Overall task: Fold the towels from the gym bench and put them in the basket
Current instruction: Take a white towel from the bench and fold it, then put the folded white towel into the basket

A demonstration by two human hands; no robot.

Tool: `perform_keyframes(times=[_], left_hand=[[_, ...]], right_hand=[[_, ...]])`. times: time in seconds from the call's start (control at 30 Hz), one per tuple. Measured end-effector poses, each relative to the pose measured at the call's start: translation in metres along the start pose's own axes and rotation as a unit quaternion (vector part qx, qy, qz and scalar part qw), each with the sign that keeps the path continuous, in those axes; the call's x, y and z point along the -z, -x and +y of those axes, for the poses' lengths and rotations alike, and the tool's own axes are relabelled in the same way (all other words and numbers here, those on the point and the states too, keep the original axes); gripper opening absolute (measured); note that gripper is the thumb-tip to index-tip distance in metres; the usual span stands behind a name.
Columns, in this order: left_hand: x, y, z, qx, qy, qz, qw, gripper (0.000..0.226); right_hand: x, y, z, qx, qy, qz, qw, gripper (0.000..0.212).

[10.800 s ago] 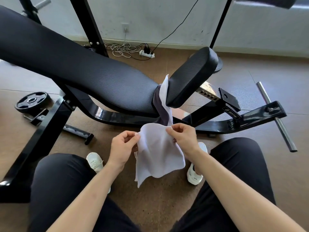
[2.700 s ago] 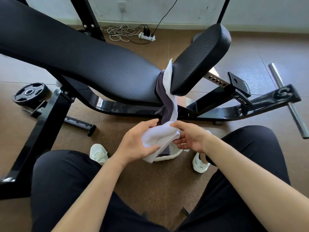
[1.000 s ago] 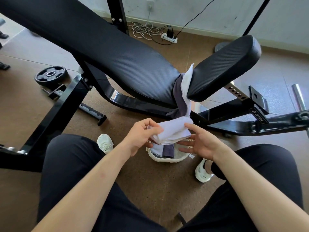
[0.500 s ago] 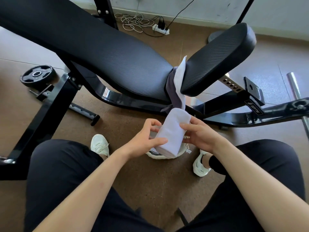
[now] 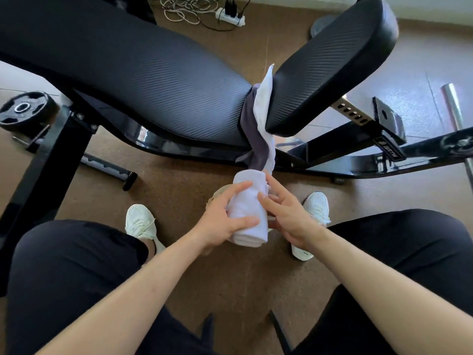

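A folded white towel (image 5: 247, 213) sits between my two hands, low over the floor between my feet. My left hand (image 5: 222, 221) grips its left side, thumb across the top. My right hand (image 5: 286, 213) pinches the right edge, with the index finger lying along it. Only a sliver of the woven basket (image 5: 214, 197) shows beneath the towel and my left hand. A second white towel (image 5: 263, 98) and a grey towel (image 5: 252, 131) hang wedged in the gap between the bench backrest (image 5: 153, 80) and the seat pad (image 5: 332, 60).
The black bench frame (image 5: 332, 160) runs across just behind the basket. A weight plate (image 5: 24, 108) lies at far left, a steel bar (image 5: 455, 108) at far right, a power strip with cables (image 5: 230, 15) by the wall. My white shoes (image 5: 140, 221) flank the basket.
The loose white towel has been folded into a compact bundle. Over the last second both hands have lowered it onto the basket, which it now mostly covers.
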State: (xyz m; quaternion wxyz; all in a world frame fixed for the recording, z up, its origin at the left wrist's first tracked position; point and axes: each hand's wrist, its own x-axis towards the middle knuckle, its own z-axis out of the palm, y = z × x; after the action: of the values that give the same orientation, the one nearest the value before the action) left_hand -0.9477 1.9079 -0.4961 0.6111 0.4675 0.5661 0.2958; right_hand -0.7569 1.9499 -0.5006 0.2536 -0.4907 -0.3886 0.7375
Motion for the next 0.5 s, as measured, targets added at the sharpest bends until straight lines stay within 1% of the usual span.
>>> perform_keyframes(times=[0.13, 0.23, 0.3, 0.4, 0.5], left_hand=[[-0.007, -0.024, -0.020, 0.072, 0.066, 0.027, 0.995, 0.075], [-0.018, -0.048, -0.042, 0.130, 0.099, 0.005, 0.987, 0.072], [-0.029, -0.063, -0.061, 0.161, 0.120, -0.012, 0.980, 0.070], [-0.045, -0.081, -0.094, 0.202, 0.137, -0.021, 0.970, 0.074], [-0.054, -0.092, -0.123, 0.211, 0.107, -0.033, 0.971, 0.077]], right_hand=[[0.005, -0.009, 0.025, -0.064, 0.009, -0.012, 0.998, 0.067], [0.019, -0.023, 0.039, -0.121, -0.006, 0.007, 0.993, 0.062], [0.032, -0.035, 0.047, -0.162, -0.003, 0.019, 0.987, 0.063], [0.048, -0.054, 0.064, -0.214, 0.039, 0.016, 0.976, 0.071], [0.058, -0.070, 0.082, -0.248, 0.097, -0.018, 0.964, 0.085]])
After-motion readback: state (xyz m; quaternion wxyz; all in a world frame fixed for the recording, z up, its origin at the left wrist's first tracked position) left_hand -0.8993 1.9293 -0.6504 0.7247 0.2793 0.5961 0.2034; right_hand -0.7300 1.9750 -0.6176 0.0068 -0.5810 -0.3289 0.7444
